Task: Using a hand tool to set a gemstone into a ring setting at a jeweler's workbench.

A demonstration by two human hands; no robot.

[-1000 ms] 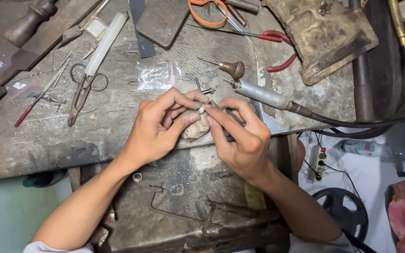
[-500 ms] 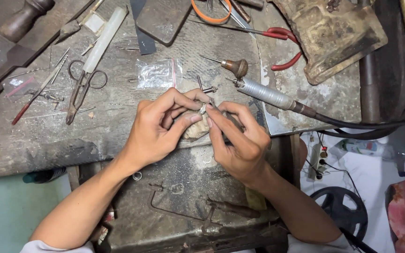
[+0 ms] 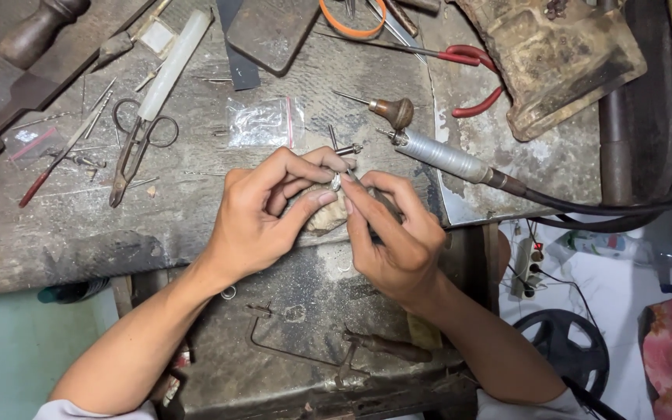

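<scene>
Metal, a tiny silvery piece [image 3: 337,183], sits pinched between the fingertips of both my hands, right over the worn wooden peg [image 3: 327,215] that juts from the front edge of the bench [image 3: 79,233]. My left hand [image 3: 262,218] curls around the peg from the side, thumb and forefinger closed on the piece to keep it steady against the wood. My right hand [image 3: 394,237] comes in from the other side, its fingers pressed together on the same piece; it may also grip a thin tool, but I cannot tell, since the fingers hide it. Holding the work low against the peg gives both hands a firm rest (such a small thing would wobble in open air).

Just beyond my fingertips lies the rotary handpiece [image 3: 449,160] with its dark cable trailing off to the right, near enough to grab. Beside it lies a small wooden-handled pick [image 3: 386,109], and a clear plastic bag [image 3: 262,122] rests flat behind my left hand. Further left lie snips [image 3: 140,140] and a red-tipped rod [image 3: 48,171]; red-handled pliers [image 3: 472,78] lie well apart at the back.
</scene>
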